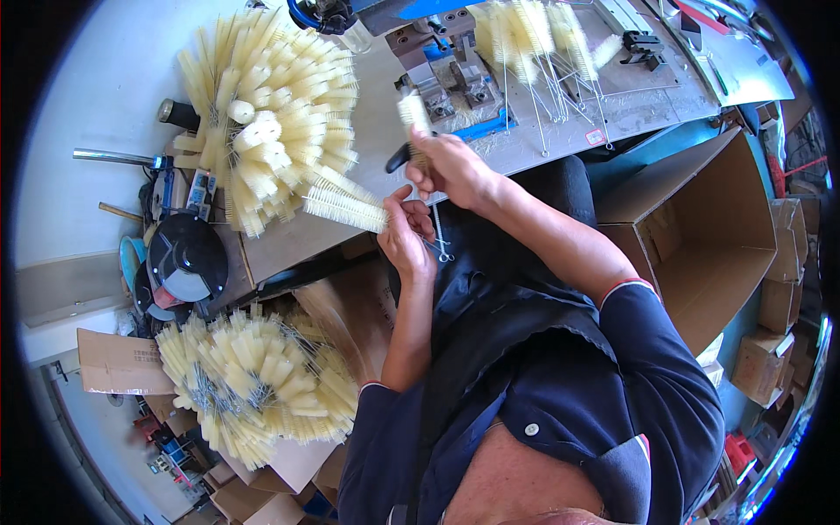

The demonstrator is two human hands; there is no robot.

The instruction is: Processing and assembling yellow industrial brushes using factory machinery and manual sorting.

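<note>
My left hand [408,234] is closed around a tube brush [346,208], whose pale cream bristles point left towards a big pile of like brushes [280,131] on the bench. My right hand [451,171] grips another cream tube brush [413,111] upright, just in front of the metal fixture [455,83] of a bench machine. Thin wire stems with a looped end [446,256] hang below my hands, over my dark apron; which brush the loop belongs to I cannot tell. The two hands are close together, at the bench's front edge.
More brushes [534,44] with looped wire stems lie right of the machine. A black lever knob [398,158] stands beside my right hand. A second brush heap [254,376] fills a carton at lower left. A bench grinder [185,258] is at left, an open cardboard box [700,236] at right.
</note>
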